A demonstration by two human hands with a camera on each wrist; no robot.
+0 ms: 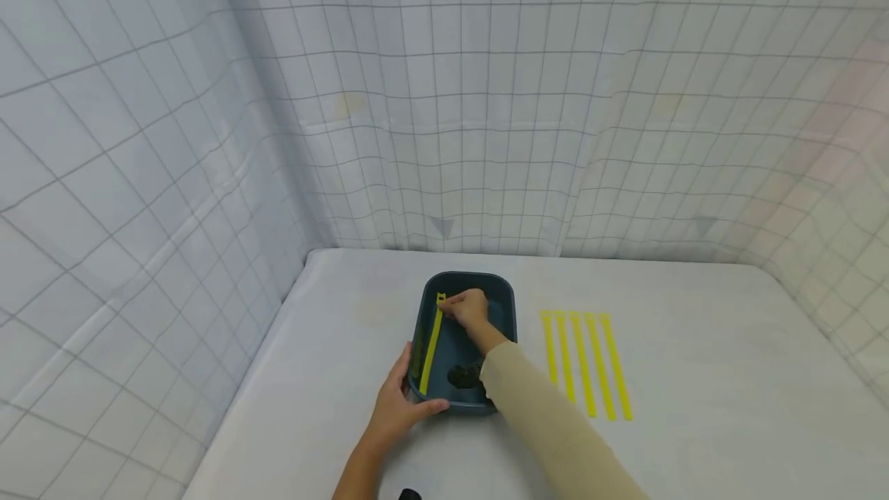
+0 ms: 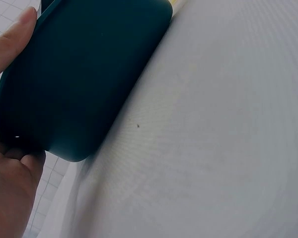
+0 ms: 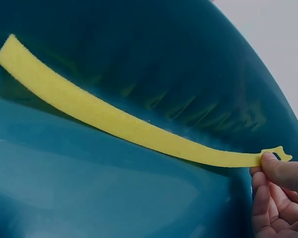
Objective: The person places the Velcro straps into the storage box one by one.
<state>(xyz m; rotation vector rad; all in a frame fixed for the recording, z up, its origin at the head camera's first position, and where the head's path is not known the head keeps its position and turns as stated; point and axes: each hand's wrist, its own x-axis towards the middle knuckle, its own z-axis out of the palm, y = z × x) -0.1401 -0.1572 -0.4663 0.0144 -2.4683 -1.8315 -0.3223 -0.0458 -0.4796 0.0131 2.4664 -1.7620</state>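
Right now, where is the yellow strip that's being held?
In the head view, the yellow strip is inside the teal tray, along its left side, with the slotted far end pinched by the right hand.

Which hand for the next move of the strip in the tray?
Right, most likely. The right hand pinches that strip by its slotted end, and the other strips lie on its side. The left hand grips the tray at its near left corner.
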